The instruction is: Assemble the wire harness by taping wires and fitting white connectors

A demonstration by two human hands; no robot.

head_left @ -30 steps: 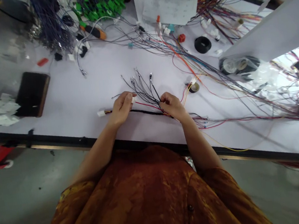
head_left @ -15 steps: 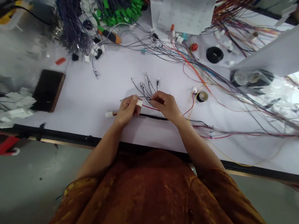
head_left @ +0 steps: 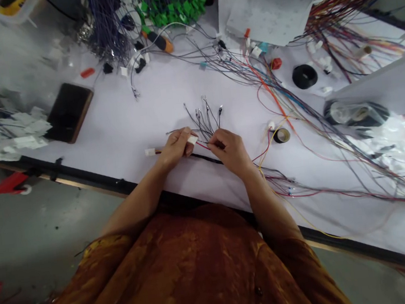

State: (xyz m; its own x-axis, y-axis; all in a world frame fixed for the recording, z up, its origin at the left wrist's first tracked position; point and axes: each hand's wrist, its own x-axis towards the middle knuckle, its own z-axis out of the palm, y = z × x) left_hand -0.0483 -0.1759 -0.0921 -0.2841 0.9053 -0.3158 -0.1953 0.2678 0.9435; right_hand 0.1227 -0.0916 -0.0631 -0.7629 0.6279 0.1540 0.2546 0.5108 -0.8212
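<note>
Hands have closed in: left hand [head_left: 176, 147] fingers clamped on white connector [head_left: 193, 139], right hand [head_left: 230, 151] fingers pinched together on red wire [head_left: 202, 145], black-sleeved harness [head_left: 206, 157] lying across white bench top [head_left: 111, 123] near its edge.

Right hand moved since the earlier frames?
Yes: the right hand has shifted away from the small tape roll, toward the left hand.

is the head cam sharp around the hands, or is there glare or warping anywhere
Head view: the thin black wires between the left hand and right hand look fairly sharp; the black table edge bows from wide-angle distortion; the clear plastic at far right is washed out by glare.
</note>
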